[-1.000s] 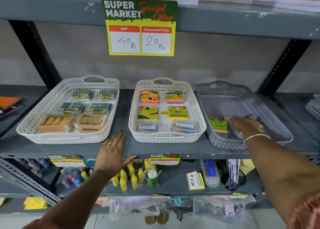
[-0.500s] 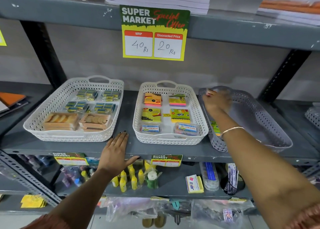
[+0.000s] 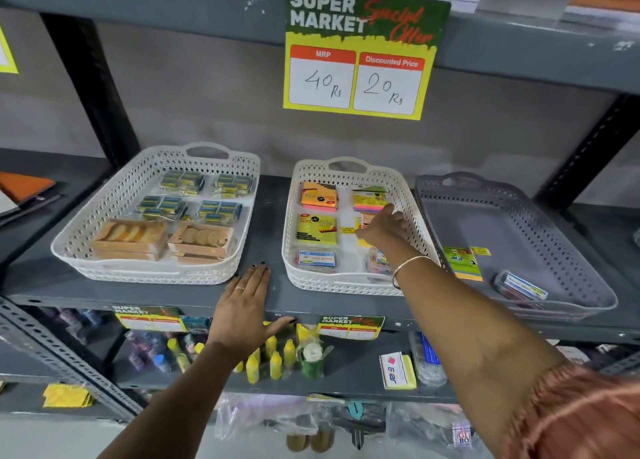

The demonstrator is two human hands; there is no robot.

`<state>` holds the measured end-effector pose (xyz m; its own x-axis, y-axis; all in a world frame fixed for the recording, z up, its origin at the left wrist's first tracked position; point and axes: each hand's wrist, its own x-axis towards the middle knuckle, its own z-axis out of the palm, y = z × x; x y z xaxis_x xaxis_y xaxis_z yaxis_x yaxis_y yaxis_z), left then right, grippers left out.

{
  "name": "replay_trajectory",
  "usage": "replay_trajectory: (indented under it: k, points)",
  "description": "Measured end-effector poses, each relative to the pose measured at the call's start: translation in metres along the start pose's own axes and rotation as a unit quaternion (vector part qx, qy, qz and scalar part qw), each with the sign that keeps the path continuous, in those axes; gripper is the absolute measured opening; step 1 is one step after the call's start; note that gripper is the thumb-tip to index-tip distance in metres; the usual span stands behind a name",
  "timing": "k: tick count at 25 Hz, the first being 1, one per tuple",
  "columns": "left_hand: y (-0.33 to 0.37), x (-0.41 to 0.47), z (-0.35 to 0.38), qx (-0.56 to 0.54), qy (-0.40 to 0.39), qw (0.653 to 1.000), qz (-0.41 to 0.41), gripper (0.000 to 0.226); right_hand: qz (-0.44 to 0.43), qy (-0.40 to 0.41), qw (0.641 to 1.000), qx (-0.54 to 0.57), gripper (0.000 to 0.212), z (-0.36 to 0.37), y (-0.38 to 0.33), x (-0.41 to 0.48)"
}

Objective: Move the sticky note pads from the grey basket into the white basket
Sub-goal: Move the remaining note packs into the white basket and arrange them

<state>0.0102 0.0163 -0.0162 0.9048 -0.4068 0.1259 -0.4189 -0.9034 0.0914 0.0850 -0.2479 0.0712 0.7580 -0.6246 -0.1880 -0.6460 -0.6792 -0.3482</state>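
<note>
Sticky note pads (image 3: 462, 262) beside grey basket (image 3: 568, 250) left wall, rest bare.

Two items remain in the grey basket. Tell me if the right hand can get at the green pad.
Probably yes. The green pad lies uncovered in the open-topped grey basket, beside the right hand, now over the white basket.

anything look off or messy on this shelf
Mostly tidy. In the grey basket, two items lie askew near its front: a green pad and a small clear box, both angled. The rows in the middle white basket sit straighter.
</note>
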Motion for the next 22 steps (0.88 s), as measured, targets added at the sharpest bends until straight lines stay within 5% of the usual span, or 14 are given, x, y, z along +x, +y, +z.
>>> replay_trajectory:
  k: [6, 11, 15, 18, 22]
  points:
    - [0.001, -0.001, -0.001, -0.006, 0.008, 1.0, 0.0, 0.1, -0.019, -0.001, 1.0, -0.016, 0.106, -0.015, 0.001, 0.001]
    - [0.003, -0.003, -0.005, -0.009, 0.004, 1.0, -0.005, 0.1, -0.03, 0.185, 0.981, 0.041, 0.061, -0.068, 0.033, 0.012]
    - [0.004, -0.004, -0.005, -0.008, 0.002, 1.0, -0.007, 0.1, 0.097, 0.084, 0.991, -0.026, 0.063, -0.075, 0.1, 0.019]
    - [0.003, -0.003, -0.004, -0.007, 0.003, 1.0, -0.008, 0.101, 0.118, 0.005, 0.989, -0.084, 0.067, -0.057, 0.128, 0.016]
    - [0.003, -0.001, -0.003, -0.004, 0.002, 1.0, -0.005, 0.103, 0.126, 0.001, 0.989, -0.081, 0.057, -0.048, 0.133, 0.011]
